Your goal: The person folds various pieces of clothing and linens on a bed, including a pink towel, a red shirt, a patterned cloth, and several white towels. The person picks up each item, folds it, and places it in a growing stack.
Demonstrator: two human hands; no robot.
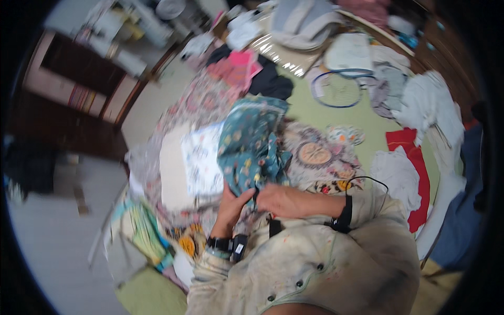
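A teal floral cloth (248,141) lies bunched in front of me, over a patterned floral cloth (315,149). My left hand (232,202) grips its near edge, thumb on top. Close beside it, my right hand (275,200) has its fingers curled at the same edge, around a small dark piece of the cloth or a strap; blur hides the detail. Left of the teal cloth lies a folded white cloth with a blue print (202,161), on top of a cream folded cloth (171,169).
A blue-rimmed badminton racket (336,88) lies at the upper right. White garments (425,102) and a red cloth (421,185) lie to the right. Pink (240,67) and black clothes (271,78) sit beyond. A dark wooden cabinet (78,82) stands at the left.
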